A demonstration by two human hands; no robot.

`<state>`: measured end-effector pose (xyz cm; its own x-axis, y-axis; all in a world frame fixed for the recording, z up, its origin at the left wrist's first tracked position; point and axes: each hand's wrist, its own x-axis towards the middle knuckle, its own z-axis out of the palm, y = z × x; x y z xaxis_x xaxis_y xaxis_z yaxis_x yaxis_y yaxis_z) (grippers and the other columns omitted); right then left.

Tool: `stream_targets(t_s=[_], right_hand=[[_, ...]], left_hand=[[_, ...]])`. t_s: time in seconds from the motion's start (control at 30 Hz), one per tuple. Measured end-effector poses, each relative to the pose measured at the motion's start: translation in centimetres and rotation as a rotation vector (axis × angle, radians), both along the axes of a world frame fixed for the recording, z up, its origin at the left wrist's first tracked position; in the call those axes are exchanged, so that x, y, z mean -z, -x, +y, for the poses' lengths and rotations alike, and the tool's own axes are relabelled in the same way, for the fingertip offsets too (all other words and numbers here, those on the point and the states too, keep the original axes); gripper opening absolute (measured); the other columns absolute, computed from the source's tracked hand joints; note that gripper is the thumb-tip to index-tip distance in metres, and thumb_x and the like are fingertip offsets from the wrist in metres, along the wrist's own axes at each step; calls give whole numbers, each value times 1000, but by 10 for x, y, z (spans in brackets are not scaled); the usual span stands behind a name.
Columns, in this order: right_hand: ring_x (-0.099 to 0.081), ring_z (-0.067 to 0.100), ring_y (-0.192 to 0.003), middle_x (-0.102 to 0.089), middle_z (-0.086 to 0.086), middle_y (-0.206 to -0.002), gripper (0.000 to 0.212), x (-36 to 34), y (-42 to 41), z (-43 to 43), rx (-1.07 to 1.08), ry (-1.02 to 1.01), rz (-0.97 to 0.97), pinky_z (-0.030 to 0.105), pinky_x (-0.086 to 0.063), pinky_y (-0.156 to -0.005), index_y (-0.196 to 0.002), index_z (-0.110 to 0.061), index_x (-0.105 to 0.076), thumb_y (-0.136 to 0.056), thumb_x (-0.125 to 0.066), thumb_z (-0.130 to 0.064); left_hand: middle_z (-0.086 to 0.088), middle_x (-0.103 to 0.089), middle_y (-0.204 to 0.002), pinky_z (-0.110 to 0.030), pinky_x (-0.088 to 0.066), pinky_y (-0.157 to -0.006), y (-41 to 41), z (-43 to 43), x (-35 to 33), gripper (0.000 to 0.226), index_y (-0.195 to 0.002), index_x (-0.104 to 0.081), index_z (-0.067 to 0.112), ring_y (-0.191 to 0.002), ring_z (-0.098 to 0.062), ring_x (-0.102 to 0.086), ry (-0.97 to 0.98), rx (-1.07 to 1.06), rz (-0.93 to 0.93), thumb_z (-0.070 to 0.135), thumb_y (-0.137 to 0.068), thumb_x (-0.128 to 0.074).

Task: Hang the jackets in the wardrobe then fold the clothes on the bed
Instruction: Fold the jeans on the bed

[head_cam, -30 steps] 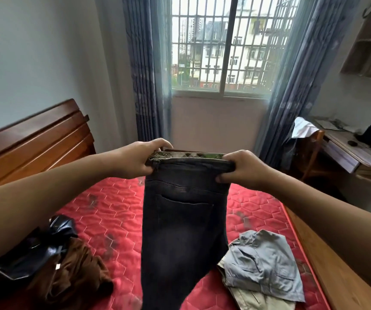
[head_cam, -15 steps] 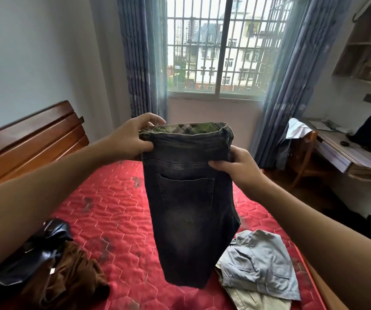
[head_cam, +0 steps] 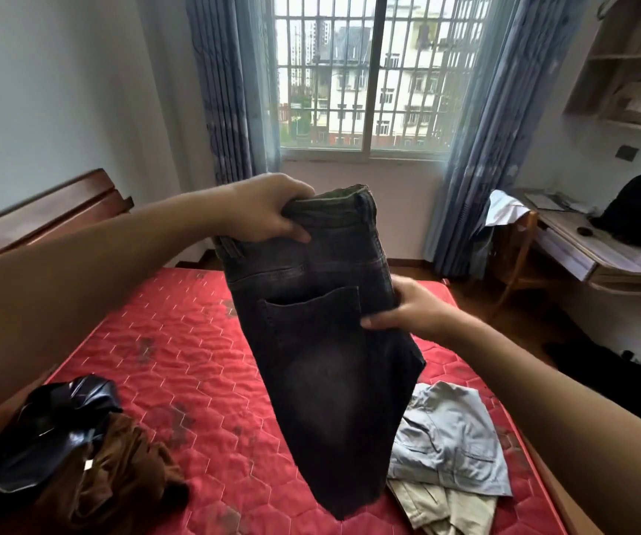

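A bedroom with a red quilted mattress [head_cam: 179, 341] is filling the view, and a barred window [head_cam: 361, 71] is letting daylight in between two blue curtains [head_cam: 226, 90] at the back. At the far left a wooden headboard [head_cam: 40, 210] is standing against the wall. In front of it, on the near left corner of the bed, a shiny black jacket [head_cam: 52, 426] is lying crumpled, touching a brown garment [head_cam: 118, 469] just to its right. The left hand [head_cam: 268, 210] is reaching in from that side, its fingers curling tightly round the waistband of a pair of dark grey jeans [head_cam: 322, 361]. The jeans are hanging in the air over the middle of the mattress, back pocket facing the camera, waistband uppermost and the legs slanting down to the right. The right hand [head_cam: 411, 310] is pinching the jeans' right edge beside the pocket, with the thumb lying on the near face and the fingers going behind the cloth. Below that hand a pale grey-blue garment [head_cam: 450, 442] is lying rumpled on the bed, resting on a beige garment [head_cam: 442, 503] at the near edge. Further right a wooden chair [head_cam: 519, 245] with a white cloth draped on it is standing at a bench [head_cam: 589, 256] that is carrying a black bag [head_cam: 639, 210], and open wall shelves [head_cam: 635, 63] are hanging above
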<state>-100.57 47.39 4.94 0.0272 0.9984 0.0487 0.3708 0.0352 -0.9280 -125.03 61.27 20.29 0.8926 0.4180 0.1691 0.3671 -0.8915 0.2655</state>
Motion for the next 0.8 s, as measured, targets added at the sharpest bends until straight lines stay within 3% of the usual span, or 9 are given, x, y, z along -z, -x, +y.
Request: stream_targets(t_s=[0.1,0.23,0.33,0.37,0.43,0.5,0.57,0.7,0.8], right_hand=[[-70,12,-78,-77,-2,-86,23,43,-21,-14,83,236,-318,41,-60,-85,-87,-20,-75,-81,-79,2],[-71,19,-73,-74,-2,-78,11,66,-21,-16,192,243,-158,36,-61,-68,-86,-18,-74,-91,-74,-8],[-65,15,-69,-69,-1,-78,4,72,-15,-16,286,146,-142,24,-51,-60,-95,-23,-71,-93,-73,-26],[-63,16,-71,-68,2,-80,14,76,-14,-17,344,158,-56,25,-49,-62,-103,-24,-70,-94,-72,-34],[-64,23,-77,-66,10,-83,31,80,-8,-17,407,268,322,35,-54,-71,-116,-21,-67,-98,-64,-45],[-68,27,-89,-68,13,-89,35,79,0,-12,365,300,606,45,-56,-91,-120,-21,-67,-102,-54,-48],[-69,25,-95,-70,11,-95,30,76,10,-1,332,266,689,46,-53,-96,-115,-21,-68,-103,-53,-44],[-70,20,-83,-69,7,-90,7,77,27,12,309,291,746,41,-54,-84,-99,-22,-61,-93,-61,-26],[-63,21,-83,-64,5,-86,31,80,29,18,220,285,885,45,-53,-84,-103,-24,-65,-74,-62,-13]], left_hand=[[10,-68,-85,-22,-45,-65,5,4,-17,21,-91,-64,33,-76,0,-64,18,-6,-38,19,-85,-80],[10,-66,-83,-22,-42,-64,6,6,-26,19,-89,-63,33,-73,1,-61,-13,17,-33,22,-87,-79],[8,-68,-84,-24,-44,-65,11,7,-32,15,-93,-65,30,-74,-1,-63,-27,1,-38,25,-87,-78],[9,-68,-84,-25,-45,-64,14,8,-35,15,-93,-66,30,-74,-1,-64,-32,-13,-40,26,-87,-78],[13,-69,-80,-20,-45,-62,22,9,-41,15,-90,-65,32,-72,0,-64,-37,-34,-42,27,-86,-79],[22,-68,-79,-10,-42,-57,28,7,-44,19,-84,-63,35,-71,1,-64,-38,-37,-39,26,-86,-79],[24,-67,-79,-9,-43,-56,33,4,-45,20,-83,-63,35,-71,1,-65,-39,-34,-39,24,-86,-79],[13,-67,-77,-15,-44,-59,46,0,-46,16,-84,-63,30,-71,-2,-63,-61,-53,-44,24,-86,-79],[14,-65,-75,-10,-43,-57,57,-3,-44,17,-83,-63,28,-71,-1,-62,-61,-64,-48,22,-86,-78]])
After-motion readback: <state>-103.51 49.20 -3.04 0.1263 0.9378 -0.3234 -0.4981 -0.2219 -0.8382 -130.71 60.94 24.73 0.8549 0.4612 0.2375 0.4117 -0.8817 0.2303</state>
